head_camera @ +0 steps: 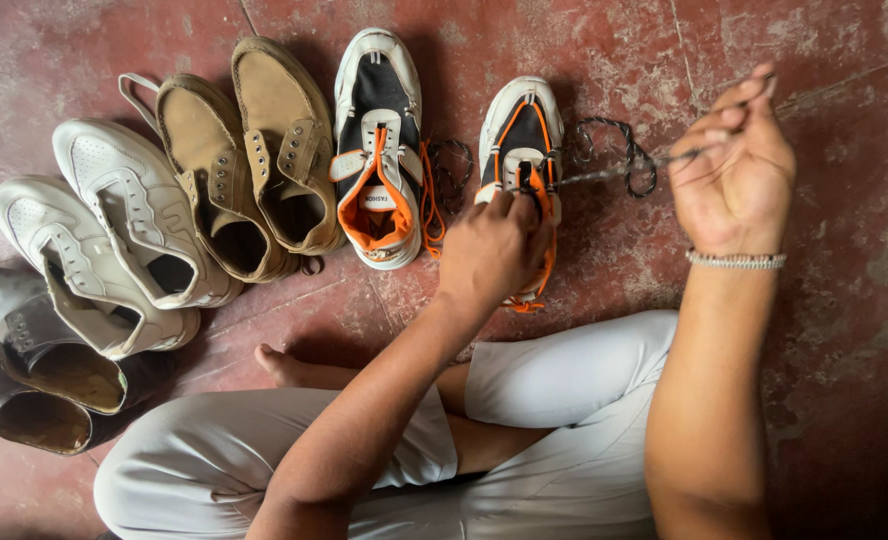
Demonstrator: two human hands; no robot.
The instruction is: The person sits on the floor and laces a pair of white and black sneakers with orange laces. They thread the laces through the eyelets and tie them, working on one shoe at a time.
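Far left lie boots (34, 370), white sneakers (114, 235) and tan shoes (249, 160). Right of them, the sneaker (521, 135) points far, long axis near–far — left hand (494, 250) curled on its tongue. Right hand (734, 170) pinches the lace (619, 155) taut, up right.

The left hand (494, 250) is covering the tongue and rear of the black-and-orange sneaker (522, 130). The dark boots (24, 370) are running off the picture's left edge. The right hand's fingertips (754, 85) are blurring, hiding their grip on the lace (619, 150).
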